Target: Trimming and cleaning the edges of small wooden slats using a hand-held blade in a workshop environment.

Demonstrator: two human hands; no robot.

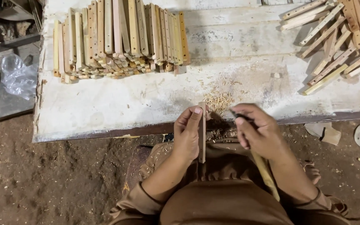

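- Holding a narrow wooden strip [202, 132] upright at the centre of the frame, the left hand [187, 134] has its fingers pressed along one side of it and the thumb curled near the top.
- Just right of it, the right hand [257, 131] is closed around a tool with a pale wooden handle [265, 171]; the dark tip points toward the strip.
- Wood shavings [218, 101] lie on the whitish board [146, 104] just above the hands.
- A neat stack of strips [119, 39] sits at upper left.
- A loose pile of strips [338, 37] lies at upper right.
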